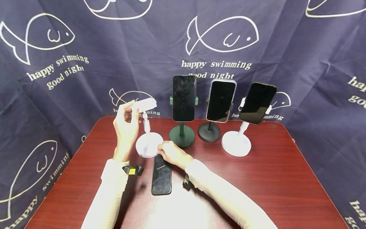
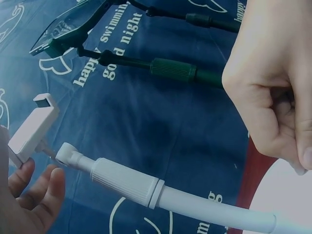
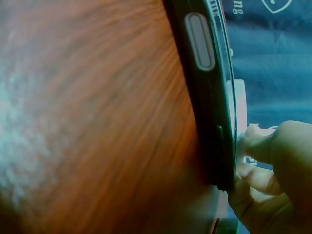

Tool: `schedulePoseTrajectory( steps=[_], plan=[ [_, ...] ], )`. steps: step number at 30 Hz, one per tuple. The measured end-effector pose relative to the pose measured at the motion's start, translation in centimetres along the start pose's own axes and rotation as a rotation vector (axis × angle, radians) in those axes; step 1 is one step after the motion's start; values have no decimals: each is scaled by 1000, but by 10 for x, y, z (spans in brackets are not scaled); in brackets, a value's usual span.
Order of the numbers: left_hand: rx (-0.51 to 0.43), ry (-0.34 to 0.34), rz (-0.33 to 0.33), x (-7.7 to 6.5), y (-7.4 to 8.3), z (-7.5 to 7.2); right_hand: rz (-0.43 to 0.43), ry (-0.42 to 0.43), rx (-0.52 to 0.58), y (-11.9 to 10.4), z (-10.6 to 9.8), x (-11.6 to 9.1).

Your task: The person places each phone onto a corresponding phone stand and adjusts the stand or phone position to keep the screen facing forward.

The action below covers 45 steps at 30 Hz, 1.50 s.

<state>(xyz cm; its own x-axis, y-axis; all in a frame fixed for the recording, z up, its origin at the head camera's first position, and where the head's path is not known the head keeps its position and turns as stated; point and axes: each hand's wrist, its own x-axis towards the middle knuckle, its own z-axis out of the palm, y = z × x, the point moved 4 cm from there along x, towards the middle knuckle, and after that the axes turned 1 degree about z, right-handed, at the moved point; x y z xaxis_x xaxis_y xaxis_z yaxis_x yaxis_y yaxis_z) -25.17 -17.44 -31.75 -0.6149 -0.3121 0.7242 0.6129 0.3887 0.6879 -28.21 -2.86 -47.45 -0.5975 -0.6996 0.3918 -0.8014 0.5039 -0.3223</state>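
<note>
A white phone stand (image 1: 147,127) stands at the left on its round base, its clamp holding no phone. My left hand (image 1: 127,124) grips the side of that clamp (image 2: 34,129) between thumb and fingers. Below, my right hand (image 1: 174,154) has its fingers curled, with thumb and fingertips pinching at the right edge of the white base (image 2: 285,200). A black phone (image 1: 161,176) lies screen up on the table, its far end right by the right hand. In the right wrist view the side of the phone (image 3: 204,97) runs down to the fingertips.
To the right stand a green stand (image 1: 182,136), a black stand (image 1: 209,132) and another white stand (image 1: 236,143), each holding a dark-screened phone. The red-brown table (image 1: 271,178) meets a blue fish-printed cloth (image 1: 160,47) at the back.
</note>
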Motion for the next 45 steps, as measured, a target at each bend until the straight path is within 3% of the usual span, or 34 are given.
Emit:
schedulePoseTrajectory(
  steps=[5, 8, 12, 15, 27, 33, 38, 45],
  plan=[
    [20, -11, -10, -4, -4, -1, 48, -28, -8, 0, -5, -4],
    [15, -28, -31, -10, -20, -2, 75, -73, -35, -2, -8, -8],
    [110, -50, -65, -21, -46, -5, 81, -121, -98, -5, -11, -13],
    [200, -87, -86, -32, -56, -8, 87, -143, -132, -8, -14, -18],
    [338, -315, -161, -74, -80, -5, 158, -179, -122, -14, -23, -43],
    [405, -520, -226, -98, -88, 1, 147, -163, -126, -21, -22, -55],
    [468, -630, -211, -107, -90, 6, 148, -154, -133, -28, -26, -66],
    [548, -773, -278, -118, -92, 10, 104, -155, -157, -40, -30, -80]
  ],
)
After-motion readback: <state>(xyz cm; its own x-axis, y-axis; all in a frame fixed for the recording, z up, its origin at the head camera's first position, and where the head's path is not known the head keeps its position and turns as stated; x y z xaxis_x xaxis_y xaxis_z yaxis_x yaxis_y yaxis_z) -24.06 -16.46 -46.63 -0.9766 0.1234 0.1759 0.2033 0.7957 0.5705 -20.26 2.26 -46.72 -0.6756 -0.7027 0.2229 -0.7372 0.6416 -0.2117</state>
